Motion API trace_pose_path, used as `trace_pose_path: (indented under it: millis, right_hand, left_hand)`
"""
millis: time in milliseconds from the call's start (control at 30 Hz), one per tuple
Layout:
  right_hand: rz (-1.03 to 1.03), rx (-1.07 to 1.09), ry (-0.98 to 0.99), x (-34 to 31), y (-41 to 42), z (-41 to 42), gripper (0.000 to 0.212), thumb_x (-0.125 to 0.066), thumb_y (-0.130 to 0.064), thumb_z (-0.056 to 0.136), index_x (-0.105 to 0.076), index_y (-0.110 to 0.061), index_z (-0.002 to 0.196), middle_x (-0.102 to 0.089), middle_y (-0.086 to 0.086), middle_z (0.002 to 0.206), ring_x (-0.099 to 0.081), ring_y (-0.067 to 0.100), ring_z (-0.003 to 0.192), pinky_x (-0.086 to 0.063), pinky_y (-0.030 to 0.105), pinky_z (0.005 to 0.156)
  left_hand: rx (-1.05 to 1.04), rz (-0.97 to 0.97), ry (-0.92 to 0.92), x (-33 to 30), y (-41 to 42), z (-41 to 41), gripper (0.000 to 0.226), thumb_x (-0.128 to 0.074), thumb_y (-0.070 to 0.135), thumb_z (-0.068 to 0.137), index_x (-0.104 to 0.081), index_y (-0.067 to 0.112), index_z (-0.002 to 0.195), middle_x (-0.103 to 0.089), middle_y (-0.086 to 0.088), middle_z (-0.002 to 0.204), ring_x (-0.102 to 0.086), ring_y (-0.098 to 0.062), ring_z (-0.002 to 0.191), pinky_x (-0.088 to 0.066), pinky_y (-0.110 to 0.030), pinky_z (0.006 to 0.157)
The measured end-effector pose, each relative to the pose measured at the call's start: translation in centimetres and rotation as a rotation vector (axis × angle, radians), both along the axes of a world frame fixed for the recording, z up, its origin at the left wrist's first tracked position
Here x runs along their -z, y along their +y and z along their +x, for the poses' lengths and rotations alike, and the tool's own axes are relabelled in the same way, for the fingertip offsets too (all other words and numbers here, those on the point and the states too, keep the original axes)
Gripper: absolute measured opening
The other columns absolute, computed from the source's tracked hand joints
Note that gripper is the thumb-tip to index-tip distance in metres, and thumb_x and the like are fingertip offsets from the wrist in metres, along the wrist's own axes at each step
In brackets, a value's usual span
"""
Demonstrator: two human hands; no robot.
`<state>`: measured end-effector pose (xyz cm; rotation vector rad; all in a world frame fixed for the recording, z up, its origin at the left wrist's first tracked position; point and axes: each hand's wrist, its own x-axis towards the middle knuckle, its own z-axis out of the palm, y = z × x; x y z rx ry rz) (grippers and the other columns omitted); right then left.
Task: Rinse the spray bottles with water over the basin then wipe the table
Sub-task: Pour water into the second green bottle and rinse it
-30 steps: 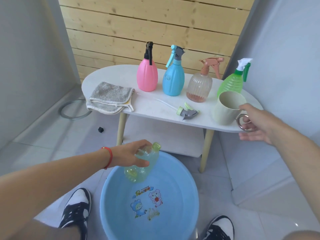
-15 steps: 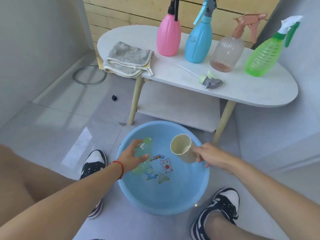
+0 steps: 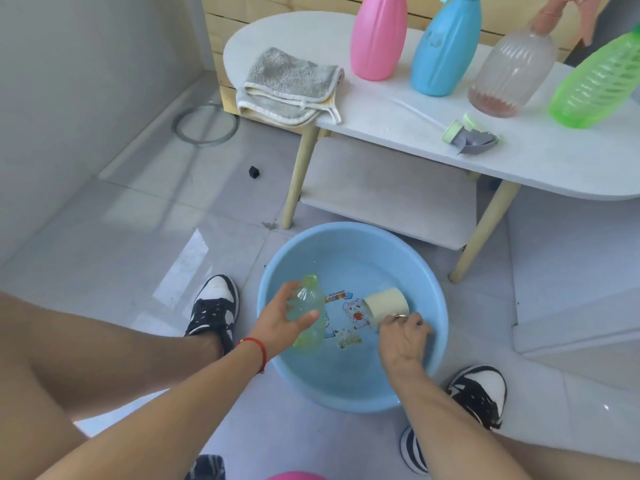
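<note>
My left hand [image 3: 282, 325] grips a clear pale-green bottle [image 3: 310, 313] with its cap off, held over the blue basin [image 3: 349, 244] on the floor. To its right, my right hand [image 3: 403, 337] holds a cream cup [image 3: 386, 303] by the handle; the cup is tipped on its side low inside the basin. On the white table [image 3: 398, 133] stand a pink bottle [image 3: 377, 36], a blue bottle [image 3: 445, 50], a clear ribbed bottle [image 3: 509, 77] and a green bottle [image 3: 599, 88]. The loose spray head [image 3: 471, 135] with its tube lies on the tabletop.
A folded grey cloth [image 3: 291, 86] hangs over the table's left end. A lower shelf [image 3: 388, 199] sits under the tabletop. My two black-and-white shoes [image 3: 214, 306] flank the basin. A metal ring [image 3: 206, 124] and a small black object [image 3: 254, 172] lie on the tiled floor.
My right hand has carried the cup from the table down into the basin and tipped it over. The view has dropped closer to the basin. My left hand keeps the bottle.
</note>
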<state>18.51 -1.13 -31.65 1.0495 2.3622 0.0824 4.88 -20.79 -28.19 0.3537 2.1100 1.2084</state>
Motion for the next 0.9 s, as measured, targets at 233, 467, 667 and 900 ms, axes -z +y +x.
trace_pose_path:
  millis: [233, 467, 667, 900]
  right_hand:
    - [-0.404, 0.175, 0.462, 0.2, -2.2, -0.6, 0.031, -0.044, -0.010, 0.100, -0.059, -0.028, 0.080, -0.070, 0.006, 0.102, -0.052, 0.032, 0.105, -0.038, 0.035, 0.087]
    - [-0.792, 0.581, 0.763, -2.0, -1.2, -0.9, 0.039, -0.056, -0.030, 0.095, -0.067, -0.011, 0.064, -0.073, 0.004, 0.072, -0.071, 0.027, 0.074, -0.059, 0.042, 0.083]
    - [-0.907, 0.707, 1.000, -3.9, 0.2, 0.6, 0.041, -0.056, -0.017, 0.092, -0.066, -0.012, 0.052, -0.070, 0.008, 0.066, -0.074, 0.026, 0.065, -0.058, 0.054, 0.095]
    - [-0.754, 0.612, 1.144, -7.7, 1.7, 2.2, 0.044, -0.068, -0.041, 0.080, -0.065, -0.005, 0.056, -0.072, 0.010, 0.066, -0.074, 0.018, 0.068, -0.059, 0.059, 0.090]
  left_hand:
    - [-0.020, 0.035, -0.001, -0.1, -0.3, -0.3, 0.063, -0.079, 0.035, 0.088, -0.046, 0.035, 0.141, -0.054, 0.006, 0.127, -0.054, -0.014, 0.125, -0.050, -0.036, 0.101]
    - [-0.015, 0.029, 0.023, 0.2, -0.5, -0.6, 0.073, -0.083, 0.054, 0.071, -0.052, 0.036, 0.135, -0.060, 0.013, 0.123, -0.060, -0.015, 0.119, -0.054, -0.042, 0.099]
    - [-0.018, -0.012, 0.035, 0.0, -0.3, -0.9, 0.069, -0.091, 0.034, 0.072, -0.060, 0.029, 0.133, -0.059, 0.020, 0.116, -0.062, -0.013, 0.113, -0.053, -0.030, 0.092]
    - [0.072, -0.064, 0.126, -0.3, 1.1, -0.4, 0.069, -0.090, 0.035, 0.068, -0.061, 0.039, 0.130, -0.064, 0.015, 0.122, -0.059, -0.009, 0.114, -0.045, -0.022, 0.090]
